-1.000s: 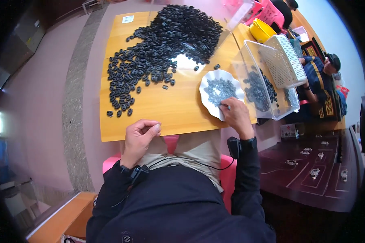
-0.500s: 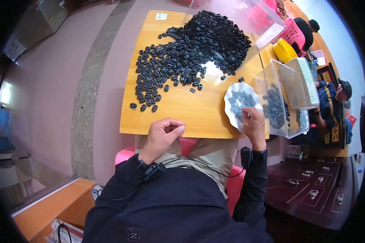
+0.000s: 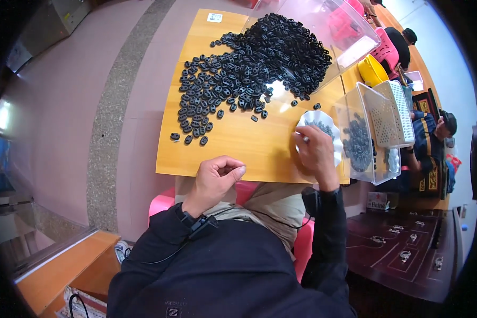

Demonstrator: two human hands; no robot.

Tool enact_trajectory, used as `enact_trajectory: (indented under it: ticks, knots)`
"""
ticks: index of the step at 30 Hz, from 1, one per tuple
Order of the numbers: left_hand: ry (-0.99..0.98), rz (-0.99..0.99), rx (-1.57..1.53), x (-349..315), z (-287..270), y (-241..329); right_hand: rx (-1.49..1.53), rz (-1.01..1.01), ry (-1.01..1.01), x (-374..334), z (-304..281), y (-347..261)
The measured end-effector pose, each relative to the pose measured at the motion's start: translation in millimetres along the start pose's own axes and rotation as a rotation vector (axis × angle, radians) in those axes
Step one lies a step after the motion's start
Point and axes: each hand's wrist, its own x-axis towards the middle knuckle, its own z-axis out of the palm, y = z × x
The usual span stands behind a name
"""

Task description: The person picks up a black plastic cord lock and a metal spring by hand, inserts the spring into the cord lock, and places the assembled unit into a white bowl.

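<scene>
My left hand (image 3: 217, 177) rests at the near edge of the wooden table (image 3: 244, 146), fingers curled with the thumb against the fingertips; what it pinches is too small to see. My right hand (image 3: 315, 153) lies over the near side of a white scalloped dish (image 3: 318, 127) holding small dark pieces, with a small pale part between its fingertips. A large heap of black oval plastic parts (image 3: 249, 69) spreads across the table's far half, loose ones trailing toward my left hand.
A clear plastic bin (image 3: 363, 140) with dark parts and a white mesh basket (image 3: 395, 114) stand right of the dish. Another clear bin (image 3: 334, 26), pink and yellow containers lie beyond. Another person (image 3: 432, 132) sits at the right. A dark table (image 3: 408, 254) is lower right.
The view has swung left and downward, so the table sits further right in the picture. Both hands stay at the near edge, my right hand still at the dish.
</scene>
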Motion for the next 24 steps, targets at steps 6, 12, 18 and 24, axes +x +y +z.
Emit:
enact_trajectory:
  ticks: [6,12,18,24]
  knots:
    - [-0.014,-0.018,-0.02,0.9,1.1,-2.1,-0.033,0.004,-0.158,34.2,40.1,-22.2]
    - [-0.007,-0.01,-0.008,-1.2,1.2,-3.4,-0.026,-0.004,-0.211,44.5,57.3,-21.3]
    - [-0.012,-0.01,0.008,-1.4,0.9,-1.1,-0.059,-0.032,-0.203,39.3,56.1,-18.3]
    - [-0.019,-0.006,0.005,-1.4,1.3,0.1,-0.075,0.02,-0.085,32.8,57.1,-22.1]
